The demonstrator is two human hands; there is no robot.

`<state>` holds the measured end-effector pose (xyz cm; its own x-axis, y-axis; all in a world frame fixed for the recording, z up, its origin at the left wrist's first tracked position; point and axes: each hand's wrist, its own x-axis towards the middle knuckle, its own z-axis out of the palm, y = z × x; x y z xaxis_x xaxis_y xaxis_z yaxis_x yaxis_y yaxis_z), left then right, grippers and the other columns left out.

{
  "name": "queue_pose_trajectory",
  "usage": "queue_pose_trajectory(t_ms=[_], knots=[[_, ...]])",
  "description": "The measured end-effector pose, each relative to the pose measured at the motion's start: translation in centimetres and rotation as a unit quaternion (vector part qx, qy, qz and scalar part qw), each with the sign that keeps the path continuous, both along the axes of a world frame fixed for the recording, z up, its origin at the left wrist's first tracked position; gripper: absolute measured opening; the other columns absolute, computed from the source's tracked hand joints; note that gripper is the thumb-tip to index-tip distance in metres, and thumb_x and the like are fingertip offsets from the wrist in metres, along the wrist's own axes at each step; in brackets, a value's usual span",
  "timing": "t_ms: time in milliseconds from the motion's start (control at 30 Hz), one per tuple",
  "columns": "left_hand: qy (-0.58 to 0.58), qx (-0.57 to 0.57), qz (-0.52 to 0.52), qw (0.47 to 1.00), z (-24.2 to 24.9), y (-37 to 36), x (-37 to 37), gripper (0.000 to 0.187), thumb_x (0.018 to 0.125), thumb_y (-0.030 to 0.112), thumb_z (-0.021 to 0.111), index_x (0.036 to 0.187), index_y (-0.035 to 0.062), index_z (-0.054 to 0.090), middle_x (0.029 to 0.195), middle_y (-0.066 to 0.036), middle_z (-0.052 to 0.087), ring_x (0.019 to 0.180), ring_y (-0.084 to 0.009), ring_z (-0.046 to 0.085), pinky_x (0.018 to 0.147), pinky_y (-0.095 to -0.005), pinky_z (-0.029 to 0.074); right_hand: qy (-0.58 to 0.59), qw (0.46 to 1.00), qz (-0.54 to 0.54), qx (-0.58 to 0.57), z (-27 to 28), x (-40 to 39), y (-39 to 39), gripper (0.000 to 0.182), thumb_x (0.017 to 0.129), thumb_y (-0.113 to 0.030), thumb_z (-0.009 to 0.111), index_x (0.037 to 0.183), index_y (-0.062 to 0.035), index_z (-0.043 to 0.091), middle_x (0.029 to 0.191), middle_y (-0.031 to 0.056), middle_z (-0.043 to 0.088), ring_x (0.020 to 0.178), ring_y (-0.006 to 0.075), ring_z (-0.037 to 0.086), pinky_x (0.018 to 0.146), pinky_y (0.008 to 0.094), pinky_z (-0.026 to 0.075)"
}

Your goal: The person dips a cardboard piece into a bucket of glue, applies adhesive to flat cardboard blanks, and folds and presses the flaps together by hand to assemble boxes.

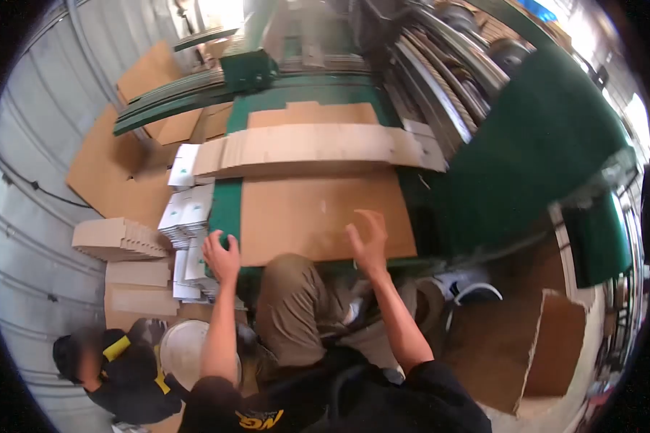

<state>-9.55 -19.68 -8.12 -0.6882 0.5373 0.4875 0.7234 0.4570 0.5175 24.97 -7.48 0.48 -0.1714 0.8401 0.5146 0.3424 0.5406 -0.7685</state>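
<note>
My left hand (222, 257) is raised with its fingers apart, beside the left edge of a flat brown cardboard sheet (303, 216). Nothing shows in it. Over the right part of that sheet hovers my right hand (368, 242), thumb and fingers spread around bare air. The sheet lies on a green machine bed (226, 206) in front of my knees. Across its far part runs a long fanned row of folded cardboard pieces (303, 146), reaching past both sides of the sheet. Stacks of white folded boxes (188, 209) stand just beyond my left hand.
Metal rollers and shafts (440, 79) run along the back right, next to a large green guard (542, 151). Brown cardboard stacks (119, 238) lie at the left. A person in dark clothes (123, 382) is low at the left, near a white bucket (184, 350). An open carton (552, 346) stands right.
</note>
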Motion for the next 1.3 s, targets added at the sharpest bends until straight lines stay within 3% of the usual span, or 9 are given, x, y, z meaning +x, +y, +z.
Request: queue_pose_trajectory(t_ms=[133,367,500,667,833,900,1000,1100,1300], knots=[[-0.086,0.094,-0.072,0.989,-1.9,-0.4,-1.6,0.027,0.090,0.017,0.075,0.113,0.0050,0.067,0.114,-0.014,0.065,0.111,-0.0365,0.060,0.101,-0.0454,0.046,-0.066,0.982,-0.179,0.014,-3.1,10.0,-1.1,0.034,0.091,-0.017,0.077,0.120,-0.0020,0.070,0.110,0.0156,0.070,0.106,0.0294,0.066,0.091,0.0388,0.052],[-0.074,0.146,-0.067,0.984,3.9,-12.1,0.8,0.027,0.086,0.011,0.076,0.112,0.0067,0.069,0.116,-0.012,0.065,0.114,-0.0311,0.059,0.102,-0.0418,0.044,0.092,0.955,0.148,-0.240,-7.8,4.6,-7.6,0.046,0.101,-0.030,0.071,0.134,0.0023,0.064,0.125,0.0152,0.071,0.118,0.0230,0.065,0.105,0.0358,0.048],[-0.065,0.111,0.024,0.991,5.2,-26.5,0.5,0.025,0.088,0.004,0.073,0.112,0.0038,0.068,0.113,-0.013,0.063,0.108,-0.0294,0.061,0.093,-0.0404,0.050,0.211,0.841,0.205,-0.455,-7.8,2.4,-7.3,0.088,0.106,-0.069,0.035,0.154,0.0039,0.045,0.154,0.0212,0.050,0.142,0.0309,0.047,0.121,0.0435,0.035],[0.054,-0.085,0.122,0.987,1.0,-43.1,4.7,0.033,0.085,0.009,0.075,0.114,-0.0004,0.065,0.107,-0.018,0.066,0.105,-0.0368,0.061,0.095,-0.0473,0.047,0.252,0.795,0.152,-0.531,-6.7,3.5,-7.0,0.099,0.097,-0.078,0.047,0.156,0.0015,0.042,0.154,0.0215,0.050,0.139,0.0347,0.051,0.116,0.0491,0.041],[-0.099,-0.127,0.400,0.902,-12.0,-54.9,6.9,0.047,0.086,0.022,0.080,0.122,-0.0017,0.063,0.116,-0.020,0.067,0.108,-0.0405,0.060,0.096,-0.0531,0.045,0.293,0.786,0.153,-0.522,-7.4,3.5,-7.3,0.095,0.097,-0.076,0.050,0.155,-0.0002,0.044,0.152,0.0204,0.052,0.137,0.0345,0.053,0.115,0.0490,0.042],[-0.184,-0.069,0.498,0.844,-14.4,-56.5,6.6,0.051,0.087,0.028,0.082,0.124,-0.0013,0.062,0.110,-0.017,0.069,0.095,-0.0312,0.066,0.084,-0.0447,0.053,0.330,0.749,0.129,-0.559,-7.6,3.6,-7.0,0.083,0.099,-0.068,0.056,0.150,-0.0026,0.051,0.147,0.0144,0.058,0.132,0.0292,0.057,0.113,0.0444,0.044],[-0.452,0.062,0.376,0.806,-13.2,-57.1,5.0,0.050,0.087,0.029,0.083,0.123,0.0004,0.062,0.094,-0.009,0.068,0.073,-0.0185,0.064,0.064,-0.0319,0.053,0.321,0.753,0.104,-0.565,-6.7,3.5,-7.3,0.083,0.099,-0.067,0.057,0.151,-0.0028,0.051,0.148,0.0149,0.057,0.133,0.0291,0.057,0.114,0.0447,0.044],[-0.506,0.102,0.359,0.778,-13.2,-55.9,2.6,0.033,0.093,0.030,0.079,0.116,0.0092,0.066,0.081,0.002,0.058,0.063,-0.0080,0.054,0.047,-0.0250,0.040,0.312,0.769,0.117,-0.545,-7.0,3.4,-7.2,0.084,0.099,-0.067,0.057,0.152,-0.0022,0.049,0.149,0.0153,0.056,0.133,0.0292,0.057,0.114,0.0440,0.044],[-0.549,0.098,0.328,0.763,-11.1,-54.9,0.6,0.029,0.090,0.020,0.082,0.109,0.0051,0.066,0.072,0.002,0.054,0.057,-0.0094,0.051,0.051,-0.0238,0.043,0.287,0.779,0.104,-0.548,-7.3,3.5,-6.9,0.085,0.100,-0.066,0.055,0.153,-0.0006,0.046,0.150,0.0156,0.055,0.134,0.0293,0.055,0.114,0.0425,0.043]])
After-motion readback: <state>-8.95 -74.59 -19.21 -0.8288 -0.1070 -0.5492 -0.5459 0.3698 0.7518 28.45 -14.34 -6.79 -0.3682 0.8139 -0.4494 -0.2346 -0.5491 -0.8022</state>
